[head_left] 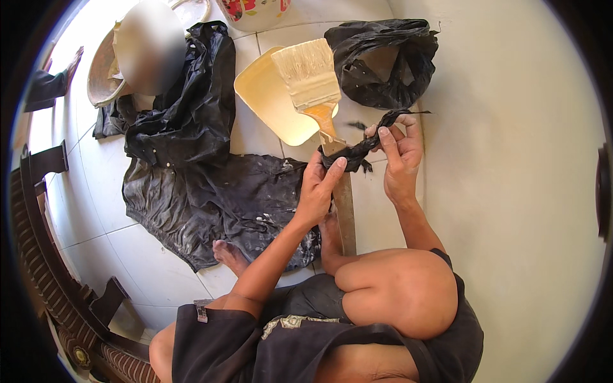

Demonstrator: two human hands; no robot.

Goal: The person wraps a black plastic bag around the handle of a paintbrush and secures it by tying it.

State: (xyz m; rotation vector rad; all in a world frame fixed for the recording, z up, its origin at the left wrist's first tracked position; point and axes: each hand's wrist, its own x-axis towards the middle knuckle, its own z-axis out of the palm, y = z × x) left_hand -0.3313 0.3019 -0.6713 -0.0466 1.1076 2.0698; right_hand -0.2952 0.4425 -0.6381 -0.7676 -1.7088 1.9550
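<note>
A wide paintbrush point(307, 75) with pale, paint-coated bristles and an orange-brown handle points away from me. My left hand point(316, 185) is closed around the lower end of its handle, where black plastic is bunched. From there a twisted black plastic strip point(365, 145) stretches to the right. My right hand point(401, 148) pinches that strip between thumb and fingers, its loose end sticking out past them. Below my left hand runs a long, narrow greyish-brown stick point(345, 220), in line with the brush; the plastic and fingers hide whether the two are joined.
Behind the brush lies a cream plastic container point(258, 86). Black plastic bags point(388, 89) sit at the far right and far left point(201, 96). A paint-spotted dark cloth point(211, 198) covers floor tiles. Dark carved furniture point(48, 255) stands left; a pale wall point(511, 191) rises right.
</note>
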